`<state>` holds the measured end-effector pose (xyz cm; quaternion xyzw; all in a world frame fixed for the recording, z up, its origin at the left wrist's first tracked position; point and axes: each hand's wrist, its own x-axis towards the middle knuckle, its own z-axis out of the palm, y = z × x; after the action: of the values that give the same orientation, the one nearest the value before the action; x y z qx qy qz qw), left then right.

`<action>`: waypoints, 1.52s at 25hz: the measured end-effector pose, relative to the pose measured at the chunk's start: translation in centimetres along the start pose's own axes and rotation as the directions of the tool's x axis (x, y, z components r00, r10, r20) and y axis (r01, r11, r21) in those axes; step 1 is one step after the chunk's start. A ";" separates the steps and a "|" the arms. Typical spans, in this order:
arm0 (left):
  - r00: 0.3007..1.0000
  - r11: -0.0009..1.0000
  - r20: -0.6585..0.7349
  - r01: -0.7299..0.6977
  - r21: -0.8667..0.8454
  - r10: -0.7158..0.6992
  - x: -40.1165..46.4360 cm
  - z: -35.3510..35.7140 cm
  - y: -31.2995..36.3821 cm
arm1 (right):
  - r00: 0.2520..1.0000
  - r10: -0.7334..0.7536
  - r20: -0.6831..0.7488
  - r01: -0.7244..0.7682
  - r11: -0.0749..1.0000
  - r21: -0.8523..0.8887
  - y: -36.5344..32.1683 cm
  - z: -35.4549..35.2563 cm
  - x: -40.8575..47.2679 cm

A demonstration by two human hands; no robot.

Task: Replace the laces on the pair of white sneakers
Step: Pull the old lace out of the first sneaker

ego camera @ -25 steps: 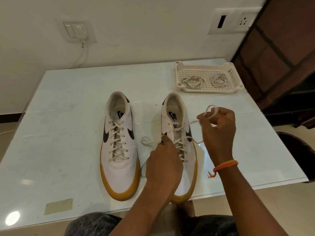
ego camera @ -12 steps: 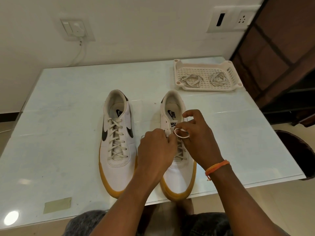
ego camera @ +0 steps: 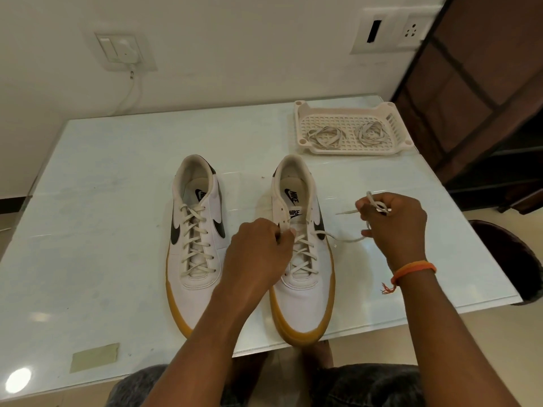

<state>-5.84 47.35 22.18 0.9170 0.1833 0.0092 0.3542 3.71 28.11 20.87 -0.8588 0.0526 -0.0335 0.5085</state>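
A: Progress is judged to be small. The right sneaker (ego camera: 302, 248) is being unlaced near the top: the upper holes are seen empty, while the lower rows are crossed by the lace (ego camera: 342, 238). The left sneaker (ego camera: 195, 239) is laced up to the top and is not touched by any hand.

B: How are the hands placed?

A: The loose end of the lace is pinched and partly wound in the curled fingers of the right hand (ego camera: 392, 223), just beside the shoe. The left hand (ego camera: 258, 254) is curled over the eyelet area of the right sneaker; something seems to be pinched there, but the fingertips are hidden.

B: And what is left?

A: Most of the work, it is thought. Two bundles of laces (ego camera: 324, 136) are kept in a white basket (ego camera: 302, 113) at the far right. It cannot be told whether they are the new ones.

B: The surroundings?

A: Both sneakers are stood side by side on a pale, glossy surface (ego camera: 102, 215), toes toward the person. A piece of tape (ego camera: 94, 353) is stuck near the front edge. A cream wall with a switch plate (ego camera: 123, 52) and a socket (ego camera: 410, 32) is seen behind, dark wooden furniture at the right.
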 end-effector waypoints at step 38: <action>0.987 0.980 -0.017 -0.159 0.120 0.163 0.8 0.3 1.8 | 0.954 -0.074 0.290 0.234 0.789 -0.568 -2.1 4.3 -9.9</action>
<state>-4.49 46.22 23.02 0.9480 0.1135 0.0394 0.2947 -5.52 34.04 20.59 -0.9733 -0.0752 0.0526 0.2105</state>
